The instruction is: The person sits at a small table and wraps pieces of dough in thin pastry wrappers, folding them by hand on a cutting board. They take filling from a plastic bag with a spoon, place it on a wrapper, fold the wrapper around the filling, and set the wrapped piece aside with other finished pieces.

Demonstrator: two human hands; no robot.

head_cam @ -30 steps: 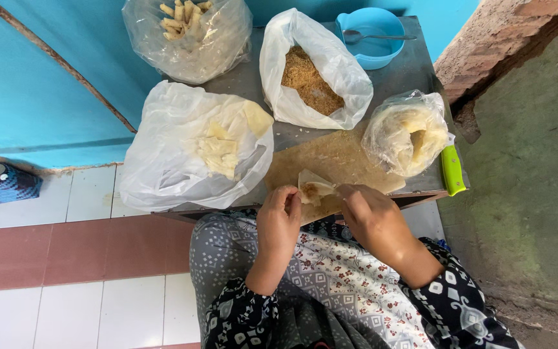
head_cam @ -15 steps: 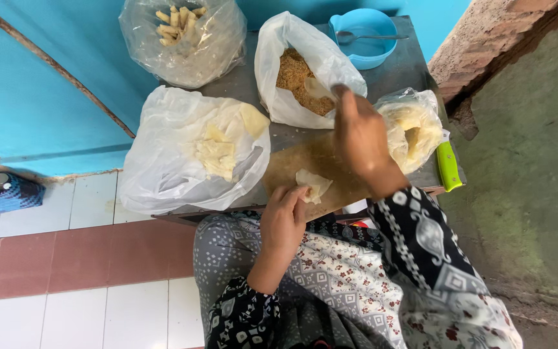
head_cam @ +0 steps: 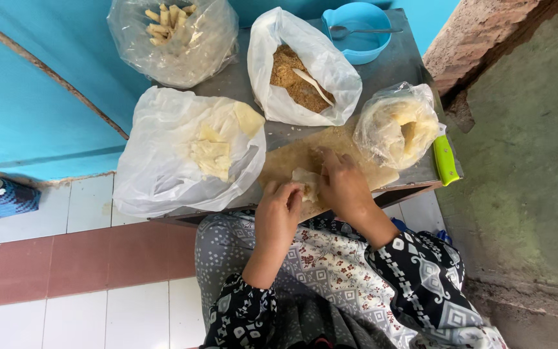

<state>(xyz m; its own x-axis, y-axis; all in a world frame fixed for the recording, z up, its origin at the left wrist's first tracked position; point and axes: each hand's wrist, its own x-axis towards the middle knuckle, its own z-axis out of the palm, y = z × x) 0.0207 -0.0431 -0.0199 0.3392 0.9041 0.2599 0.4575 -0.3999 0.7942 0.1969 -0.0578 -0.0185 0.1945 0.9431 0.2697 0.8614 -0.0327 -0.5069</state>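
While both hands work at the near edge of the tabletop, a pale wrapper lies between them on a wooden board. The left hand has its fingers curled down onto the wrapper's near side, pinching it. The right hand lies over the wrapper's right side, fingers bent and pressing on it, so most of the wrapper is hidden; what it holds inside cannot be made out.

Just left of the board sits a white bag, open, with a stack of pale square sheets inside. Behind the board stands another white bag holding brown crumbs, with a light spoon resting in them. To the right of the board, touching it, a clear bag holds a yellowish mass. At the far left corner a clear bag contains short pale rolls. A blue bowl with a metal spoon across it stands at the far right. A green handle lies along the tabletop's right edge, just beside the clear bag.

Below the tabletop, the person's lap is covered in patterned cloth, and dark patterned sleeves reach to the wrists. White and red floor tiles lie to the left, under a blue wall.
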